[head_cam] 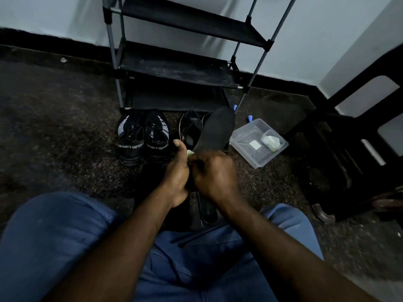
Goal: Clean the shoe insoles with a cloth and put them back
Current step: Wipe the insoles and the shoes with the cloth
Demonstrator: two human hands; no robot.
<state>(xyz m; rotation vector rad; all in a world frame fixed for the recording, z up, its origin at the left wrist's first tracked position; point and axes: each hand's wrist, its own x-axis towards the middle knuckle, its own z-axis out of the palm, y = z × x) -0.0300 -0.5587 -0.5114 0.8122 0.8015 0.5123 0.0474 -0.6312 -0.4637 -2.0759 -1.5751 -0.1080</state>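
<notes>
The insole (218, 129) is held up in the middle of the scene, its near end in both hands and its far end tilted up and to the right. The right hand (214, 173) is curled round that near end. The left hand (176, 173), thumb up, pinches a pale cloth (189, 153) against the insole's left edge; only a scrap of the cloth shows between the hands.

The raised insole hides part of a dark shoe pair (190, 129) on the floor behind it. Left of these stands a black pair (142, 138) marked SPORT, heels toward the person. Behind all the shoes stands a rack (174, 62) against the wall.

Just right of the insole lies a clear tub (246, 153), holding a pale wad (270, 142) and a small white square (254, 144). Beyond the tub lies a blue item (248, 118). Below the hands another dark sole-shaped thing (207, 208) lies on the floor, partly hidden by the wrists. A dark chair (349, 138) stands at far right.
</notes>
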